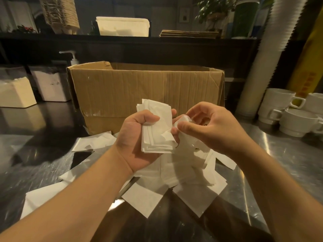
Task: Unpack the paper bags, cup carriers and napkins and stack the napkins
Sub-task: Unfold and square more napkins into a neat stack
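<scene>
Head view: left hand (138, 137) grips a small stack of white napkins (157, 126), thumb curled over the front, fingers wrapped behind; stack held roughly upright, above the counter. Right hand (209, 126) pinches one crumpled napkin (183, 119) between thumb and fingers, right beside the stack's right edge, touching or nearly touching it; can't tell which. Both hands sit mid-frame, in front of the cardboard box (145, 91).

Loose napkins (197, 173) lie scattered on the steel counter (288, 154) below the hands, overlapping in a messy pile, some flat, some skewed; a few more spread left toward the near edge. Box stands open-topped behind the pile, dented, its contents not visible from this angle.

Left of box: two white napkin blocks in holders (15, 93) on the counter, plus a pump bottle (72, 57) just behind the box's left corner. Right of box: tall stack of white paper cups (267, 55) leaning, and white ceramic mugs (279, 105) stacked near the right edge.

Back shelf: stack of pulp cup carriers (59, 13) at left, white plastic tub (123, 26) in the middle, flat brown paper bags (188, 33) stacked to its right, a green plant (215, 7) behind them.
</scene>
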A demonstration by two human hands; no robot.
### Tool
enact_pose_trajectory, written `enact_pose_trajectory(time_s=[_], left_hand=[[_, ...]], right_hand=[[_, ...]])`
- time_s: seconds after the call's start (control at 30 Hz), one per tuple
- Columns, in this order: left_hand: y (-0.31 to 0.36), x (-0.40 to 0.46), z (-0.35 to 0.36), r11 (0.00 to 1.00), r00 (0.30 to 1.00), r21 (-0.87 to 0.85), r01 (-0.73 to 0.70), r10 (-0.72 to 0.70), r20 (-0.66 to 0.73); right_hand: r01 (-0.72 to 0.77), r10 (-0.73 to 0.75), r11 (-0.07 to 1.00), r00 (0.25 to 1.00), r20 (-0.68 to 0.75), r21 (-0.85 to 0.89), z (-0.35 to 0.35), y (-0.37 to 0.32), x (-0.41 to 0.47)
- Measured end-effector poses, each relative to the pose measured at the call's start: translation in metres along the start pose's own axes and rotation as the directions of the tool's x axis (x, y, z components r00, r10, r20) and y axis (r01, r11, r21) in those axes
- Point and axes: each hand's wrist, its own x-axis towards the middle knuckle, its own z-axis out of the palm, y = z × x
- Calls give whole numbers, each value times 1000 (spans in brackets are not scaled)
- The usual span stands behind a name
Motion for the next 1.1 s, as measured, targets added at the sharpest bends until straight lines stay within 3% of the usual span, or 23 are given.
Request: enact_pose_trajectory(time_s=[0.37,0.53,0.7,0.8,0.97,1.1], left_hand=[[1,2,-1,1000,998,9,-28,29,-61],[0,2,1,1000,995,26,-16,18,-94],[-2,2,4,999,987,52,1,8,-158],[-4,2,2,997,988,79,26,-13,-156],[-3,2,2,995,986,91,35,-20,-166],[-2,0,3,997,992,64,45,-37,-117]], right_hand=[[-86,89,994,995,42,-73,-7,7,6],[-213,224,972,968,114,-101,0,10,7],[-274,312,915,946,91,-297,-7,11,9],[-291,342,898,934,107,-329,-11,13,11],[-275,277,959,961,12,-72,-11,12,11],[-278,291,937,956,-31,211,-13,13,11]])
